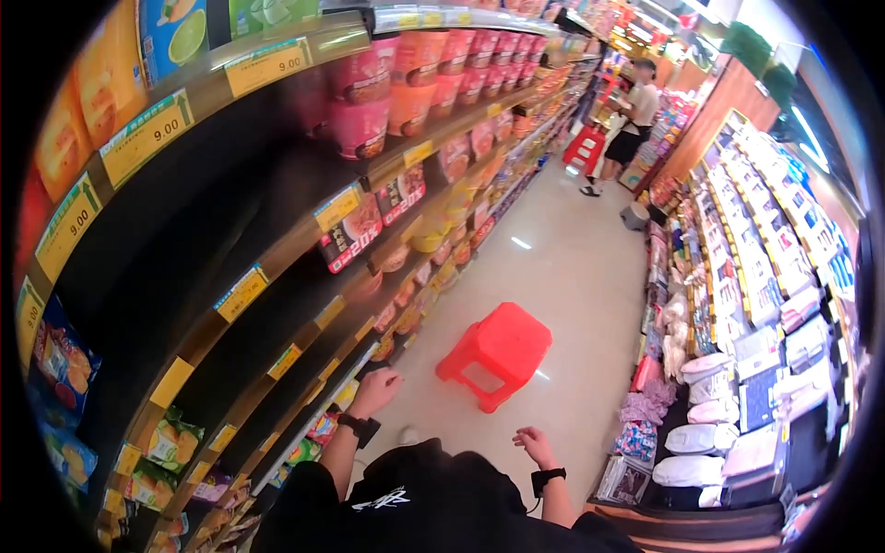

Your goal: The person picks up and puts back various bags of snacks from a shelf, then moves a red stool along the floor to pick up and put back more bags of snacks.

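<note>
My left hand (376, 391) is beside the lower shelves on the left, its fingers curled and partly hidden; what they hold, if anything, cannot be made out. To the right, my right hand (536, 446) hangs over the floor with its fingers apart and nothing in them. A red plastic stool (512, 341) stands on the floor ahead, between and beyond both hands and touching neither. Pink and orange cups (361, 126) are stacked on an upper shelf at the left. Yellow price tags (241, 293) line the shelf edges.
Long shelves (277, 221) run along the left, some sections dark. Stationery and pouches (705, 438) fill the right-hand display. Down the aisle floor (562, 249), a person (638, 115) stands near a red step stool (584, 147). A grey container (635, 217) sits on the floor at the right.
</note>
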Action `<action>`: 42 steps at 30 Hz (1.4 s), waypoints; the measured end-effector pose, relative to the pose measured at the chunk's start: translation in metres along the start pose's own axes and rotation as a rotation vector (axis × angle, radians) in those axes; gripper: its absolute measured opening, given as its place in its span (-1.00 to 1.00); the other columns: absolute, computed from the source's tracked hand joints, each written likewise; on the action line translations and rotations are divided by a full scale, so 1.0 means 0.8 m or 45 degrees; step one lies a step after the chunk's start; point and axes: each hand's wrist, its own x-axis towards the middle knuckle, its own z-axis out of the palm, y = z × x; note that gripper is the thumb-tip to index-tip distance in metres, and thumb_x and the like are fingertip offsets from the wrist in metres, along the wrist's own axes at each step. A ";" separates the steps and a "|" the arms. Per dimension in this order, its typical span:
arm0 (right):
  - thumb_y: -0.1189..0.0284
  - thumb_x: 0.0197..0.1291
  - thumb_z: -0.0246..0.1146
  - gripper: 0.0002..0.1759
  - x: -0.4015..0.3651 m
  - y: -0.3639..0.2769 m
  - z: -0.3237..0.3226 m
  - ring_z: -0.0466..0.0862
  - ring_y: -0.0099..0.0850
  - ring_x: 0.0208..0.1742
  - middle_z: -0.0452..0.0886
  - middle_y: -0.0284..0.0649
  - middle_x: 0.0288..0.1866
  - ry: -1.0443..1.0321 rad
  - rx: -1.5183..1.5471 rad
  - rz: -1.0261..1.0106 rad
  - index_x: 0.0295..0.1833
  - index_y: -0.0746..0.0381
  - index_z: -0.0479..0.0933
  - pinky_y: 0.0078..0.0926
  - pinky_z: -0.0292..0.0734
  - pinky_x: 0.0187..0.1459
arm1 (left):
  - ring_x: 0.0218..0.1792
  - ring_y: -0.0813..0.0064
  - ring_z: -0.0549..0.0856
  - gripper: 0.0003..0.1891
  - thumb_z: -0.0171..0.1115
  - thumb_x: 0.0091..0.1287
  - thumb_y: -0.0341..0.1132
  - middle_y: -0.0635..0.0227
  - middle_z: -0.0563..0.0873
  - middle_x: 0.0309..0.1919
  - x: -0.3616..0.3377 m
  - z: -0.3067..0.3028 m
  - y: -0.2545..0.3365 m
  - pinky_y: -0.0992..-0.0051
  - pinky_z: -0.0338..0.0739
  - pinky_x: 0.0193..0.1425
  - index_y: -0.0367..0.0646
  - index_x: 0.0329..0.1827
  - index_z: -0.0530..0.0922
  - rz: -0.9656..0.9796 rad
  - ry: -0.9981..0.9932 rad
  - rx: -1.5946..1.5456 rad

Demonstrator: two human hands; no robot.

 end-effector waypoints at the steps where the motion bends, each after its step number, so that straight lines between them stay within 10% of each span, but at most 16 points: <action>1: 0.47 0.24 0.04 -0.73 0.015 -0.010 0.001 0.65 -0.39 -0.21 0.65 -0.10 -0.24 -0.023 0.011 -0.037 -0.03 0.42 0.47 -0.47 0.54 -0.10 | -0.34 0.12 0.64 -0.83 0.17 0.20 -0.32 0.09 0.63 -0.40 0.011 -0.010 0.016 0.35 0.51 -0.28 -0.24 -0.29 0.61 0.012 0.026 -0.022; 12: 0.48 0.19 0.08 -0.72 0.185 -0.066 0.002 0.64 -0.46 -0.20 0.66 -0.19 -0.24 -0.437 -0.147 -0.185 -0.05 0.42 0.49 -0.54 0.51 -0.07 | -0.38 0.23 0.64 -0.86 0.15 0.24 -0.37 0.18 0.64 -0.39 0.076 -0.050 0.107 0.47 0.49 -0.29 -0.23 -0.26 0.63 -0.193 0.298 0.001; 29: 0.50 0.19 0.05 -0.74 0.535 -0.137 -0.223 0.66 -0.40 -0.23 0.65 -0.11 -0.24 -0.478 -0.139 -0.117 -0.08 0.42 0.50 -0.47 0.54 -0.13 | -0.29 0.55 0.65 -0.72 0.07 0.34 -0.23 0.34 0.69 -0.36 0.229 0.157 0.056 0.57 0.49 -0.15 -0.29 -0.15 0.62 -0.911 0.138 -0.114; 42: 0.42 0.25 0.07 -0.73 0.552 -0.149 -0.212 0.66 -0.41 -0.26 0.65 -0.13 -0.28 -0.558 -0.369 -0.150 -0.11 0.42 0.52 -0.48 0.55 -0.17 | -0.23 0.13 0.68 -0.67 -0.09 0.30 -0.28 -0.01 0.64 -0.22 -0.044 0.313 -0.104 0.28 0.64 -0.34 -0.34 -0.07 0.51 -1.990 0.301 -0.956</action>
